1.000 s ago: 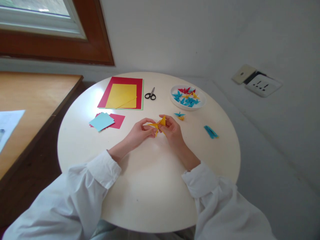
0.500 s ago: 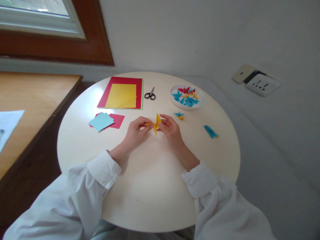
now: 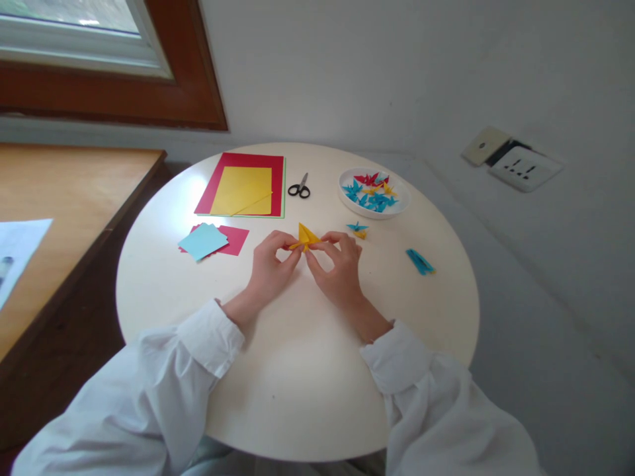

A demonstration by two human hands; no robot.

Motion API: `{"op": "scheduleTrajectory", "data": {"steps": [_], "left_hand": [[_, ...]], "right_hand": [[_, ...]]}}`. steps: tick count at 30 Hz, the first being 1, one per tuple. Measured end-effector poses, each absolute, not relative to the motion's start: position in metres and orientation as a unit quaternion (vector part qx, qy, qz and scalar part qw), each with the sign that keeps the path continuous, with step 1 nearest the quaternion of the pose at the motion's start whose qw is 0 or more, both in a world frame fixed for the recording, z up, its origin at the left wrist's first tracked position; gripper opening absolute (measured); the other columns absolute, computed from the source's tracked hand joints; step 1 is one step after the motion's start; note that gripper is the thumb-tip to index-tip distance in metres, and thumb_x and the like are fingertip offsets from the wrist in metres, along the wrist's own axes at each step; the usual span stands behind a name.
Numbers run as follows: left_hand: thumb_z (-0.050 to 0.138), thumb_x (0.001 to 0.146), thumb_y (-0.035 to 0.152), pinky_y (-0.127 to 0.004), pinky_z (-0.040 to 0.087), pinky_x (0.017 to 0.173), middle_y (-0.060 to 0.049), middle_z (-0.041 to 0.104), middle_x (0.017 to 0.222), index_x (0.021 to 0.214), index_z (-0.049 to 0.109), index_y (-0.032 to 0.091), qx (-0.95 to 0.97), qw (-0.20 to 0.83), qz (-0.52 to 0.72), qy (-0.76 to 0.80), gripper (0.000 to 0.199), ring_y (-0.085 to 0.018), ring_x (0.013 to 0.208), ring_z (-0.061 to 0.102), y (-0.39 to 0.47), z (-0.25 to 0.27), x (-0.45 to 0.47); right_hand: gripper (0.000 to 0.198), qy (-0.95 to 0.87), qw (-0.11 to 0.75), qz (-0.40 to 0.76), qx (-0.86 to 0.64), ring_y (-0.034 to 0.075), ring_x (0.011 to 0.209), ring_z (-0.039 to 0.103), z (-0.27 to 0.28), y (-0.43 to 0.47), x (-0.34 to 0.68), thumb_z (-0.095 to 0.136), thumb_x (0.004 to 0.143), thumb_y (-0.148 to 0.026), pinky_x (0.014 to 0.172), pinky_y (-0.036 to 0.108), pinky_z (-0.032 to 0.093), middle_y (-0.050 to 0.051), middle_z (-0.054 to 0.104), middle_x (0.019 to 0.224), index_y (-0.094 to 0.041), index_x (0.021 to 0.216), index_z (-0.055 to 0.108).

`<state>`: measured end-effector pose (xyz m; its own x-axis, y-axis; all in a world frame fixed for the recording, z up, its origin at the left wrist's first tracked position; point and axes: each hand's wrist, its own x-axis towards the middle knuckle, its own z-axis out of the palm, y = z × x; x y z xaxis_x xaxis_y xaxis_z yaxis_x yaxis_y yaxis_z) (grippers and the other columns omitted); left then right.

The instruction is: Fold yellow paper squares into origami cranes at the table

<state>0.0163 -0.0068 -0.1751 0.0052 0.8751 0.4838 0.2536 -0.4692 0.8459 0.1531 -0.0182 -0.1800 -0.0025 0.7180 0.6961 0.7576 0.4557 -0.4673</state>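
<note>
Between my hands is a yellow origami crane (image 3: 307,235), held over the middle of the round white table (image 3: 297,396). My left hand (image 3: 272,264) pinches its left end between thumb and fingers. My right hand (image 3: 340,268) is closed on its right side, thumb at the lower edge. One pointed yellow flap stands up between the fingertips; parts of the paper are hidden by them. Just beyond my right hand lie a small blue crane (image 3: 357,226) and a yellow one (image 3: 360,235).
A white dish (image 3: 342,196) of red, blue and yellow cranes stands back right, with black-handled scissors (image 3: 299,190) left of it. Red and yellow sheets (image 3: 243,188) and light-blue squares (image 3: 203,241) lie on the left. Folded blue strips (image 3: 419,262) lie at right.
The yellow crane has turned in my fingers: its upright points now show as one broad flap leaning left. My right hand has shifted its grip, its thumb now lower and further left.
</note>
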Motion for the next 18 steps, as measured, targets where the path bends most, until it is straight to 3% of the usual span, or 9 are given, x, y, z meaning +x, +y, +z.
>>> {"op": "scheduleTrajectory", "data": {"steps": [9, 18], "left_hand": [[0.062, 0.074, 0.019, -0.030, 0.045, 0.077, -0.004, 0.064, 0.082, 0.076, 0.066, 0.020, 0.620, 0.342, 0.573, 0.413, 0.005, -0.017, 0.080, 0.059, -0.0091, -0.1785, 0.0199], [0.062, 0.073, 0.017, -0.031, 0.045, 0.075, -0.004, 0.062, 0.081, 0.073, 0.065, 0.021, 0.642, 0.317, 0.557, 0.421, 0.005, -0.017, 0.078, 0.058, -0.0115, -0.1747, 0.0217]], "right_hand": [[0.006, -0.702, 0.477, -0.052, -0.527, 0.020, 0.089, 0.053, -0.1832, -0.0146, 0.1546, 0.061, 0.077, -0.019, 0.084, 0.040, 0.032, 0.004, 0.058, 0.091, -0.023, 0.078, 0.065], [0.009, -0.705, 0.480, -0.078, -0.516, 0.020, 0.090, 0.052, -0.1805, -0.0146, 0.1545, 0.059, 0.076, -0.016, 0.085, 0.040, 0.031, 0.004, 0.057, 0.093, -0.023, 0.073, 0.064]]}}
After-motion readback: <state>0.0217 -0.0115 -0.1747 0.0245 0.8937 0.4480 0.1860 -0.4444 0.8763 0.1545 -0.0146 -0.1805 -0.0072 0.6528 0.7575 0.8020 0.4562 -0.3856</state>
